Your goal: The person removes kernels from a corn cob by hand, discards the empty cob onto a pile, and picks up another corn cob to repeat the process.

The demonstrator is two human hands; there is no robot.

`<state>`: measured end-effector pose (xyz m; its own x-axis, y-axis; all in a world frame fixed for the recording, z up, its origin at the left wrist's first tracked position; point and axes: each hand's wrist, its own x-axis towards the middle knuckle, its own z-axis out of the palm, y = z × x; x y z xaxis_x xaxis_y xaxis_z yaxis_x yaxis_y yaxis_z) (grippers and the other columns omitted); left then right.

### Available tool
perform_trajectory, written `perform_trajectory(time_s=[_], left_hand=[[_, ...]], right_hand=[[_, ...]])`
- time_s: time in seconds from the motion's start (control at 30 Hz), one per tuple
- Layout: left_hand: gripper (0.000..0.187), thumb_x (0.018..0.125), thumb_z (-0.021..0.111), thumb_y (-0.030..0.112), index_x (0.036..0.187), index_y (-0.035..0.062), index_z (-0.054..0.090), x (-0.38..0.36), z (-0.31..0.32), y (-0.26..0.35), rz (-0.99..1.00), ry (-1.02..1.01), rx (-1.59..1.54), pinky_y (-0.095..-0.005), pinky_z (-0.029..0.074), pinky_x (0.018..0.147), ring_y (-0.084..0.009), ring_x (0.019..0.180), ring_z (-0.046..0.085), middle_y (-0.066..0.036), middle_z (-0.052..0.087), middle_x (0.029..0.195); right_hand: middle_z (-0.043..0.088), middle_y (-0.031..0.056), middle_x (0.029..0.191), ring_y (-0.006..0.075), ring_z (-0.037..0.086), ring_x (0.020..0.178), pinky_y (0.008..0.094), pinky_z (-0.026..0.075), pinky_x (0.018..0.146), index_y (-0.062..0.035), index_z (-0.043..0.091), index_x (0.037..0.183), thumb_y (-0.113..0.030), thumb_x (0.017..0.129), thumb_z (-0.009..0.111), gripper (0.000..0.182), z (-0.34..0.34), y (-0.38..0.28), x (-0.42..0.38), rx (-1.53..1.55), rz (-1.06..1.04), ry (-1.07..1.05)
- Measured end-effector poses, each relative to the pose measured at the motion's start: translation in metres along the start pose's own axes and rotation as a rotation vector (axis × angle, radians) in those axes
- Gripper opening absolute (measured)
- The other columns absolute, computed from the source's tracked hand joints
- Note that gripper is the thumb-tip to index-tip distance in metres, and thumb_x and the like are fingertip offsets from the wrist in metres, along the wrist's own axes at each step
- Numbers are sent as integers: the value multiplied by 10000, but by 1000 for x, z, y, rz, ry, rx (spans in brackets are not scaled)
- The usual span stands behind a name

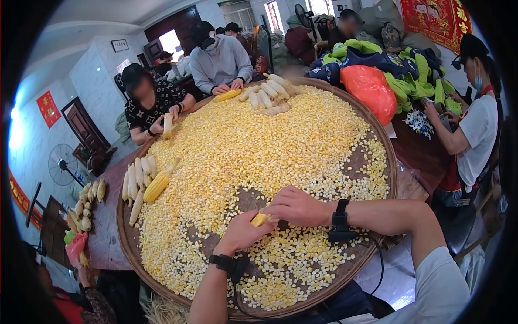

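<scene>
My left hand (241,232) is wrapped round one end of a corn cob (259,220), low over the round tray (123,237). My right hand (295,207) closes on the other end of the same cob, and only a short yellow stretch shows between the two. Loose yellow and white kernels (243,140) cover much of the tray around both hands. A yellow cob (156,187) with its kernels on lies at the tray's left, beside several stripped pale cobs (139,174).
Two people across the tray handle cobs; one has a yellow cob (227,95). More pale cobs (268,93) lie at the far edge. Green shoes (399,86) and a red bag (368,93) are at the right, near another person. Cobs (83,208) sit on the left table.
</scene>
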<state>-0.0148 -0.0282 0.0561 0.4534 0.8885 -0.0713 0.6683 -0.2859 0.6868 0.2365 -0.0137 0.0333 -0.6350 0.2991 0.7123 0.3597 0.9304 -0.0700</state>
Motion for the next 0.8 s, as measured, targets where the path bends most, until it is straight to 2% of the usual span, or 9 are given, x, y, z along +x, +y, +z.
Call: perform_trajectory(time_s=[0.13,0.43,0.53,0.63,0.73,0.8], left_hand=[[627,891,793,643,1209,102,789,0,-1,0,-3,4,18,-446,586,833,-375,927,769,-188,801,1003],[642,889,784,677,1119,77,782,0,-3,3,-57,-28,60,-449,574,804,-371,905,763,-183,789,959],[639,885,788,668,1140,82,784,1,-2,1,-62,-28,14,-449,575,815,-372,919,762,-187,791,977],[635,883,792,655,1165,86,788,3,1,-6,8,9,15,-457,579,837,-380,945,763,-195,794,1008],[642,879,792,651,1183,86,790,0,-4,2,-49,-18,55,-465,583,859,-388,969,765,-204,795,1032],[651,876,790,659,1181,84,791,1,-4,1,-52,-26,69,-468,584,865,-390,977,766,-206,795,1037]], right_hand=[[709,28,1141,236,673,1124,415,475,1022,-130,670,1411,-182,959,743,460,1,0,-2,23,85,-15],[698,20,1133,228,656,1143,424,473,1052,-137,701,1357,-157,939,703,418,2,5,-6,-36,-36,-71],[694,27,1148,229,652,1151,428,472,1063,-139,693,1376,-160,946,688,430,-3,5,-4,-90,-84,-81],[702,41,1186,235,652,1175,434,471,1067,-127,680,1401,-169,947,689,456,-8,8,-3,-117,-25,-116],[713,72,1227,254,657,1207,438,468,1073,-100,654,1436,-161,998,670,443,0,16,-10,-73,100,-117],[721,108,1224,289,673,1195,447,490,1052,-77,640,1447,-154,1033,648,421,4,17,-15,4,177,-218]])
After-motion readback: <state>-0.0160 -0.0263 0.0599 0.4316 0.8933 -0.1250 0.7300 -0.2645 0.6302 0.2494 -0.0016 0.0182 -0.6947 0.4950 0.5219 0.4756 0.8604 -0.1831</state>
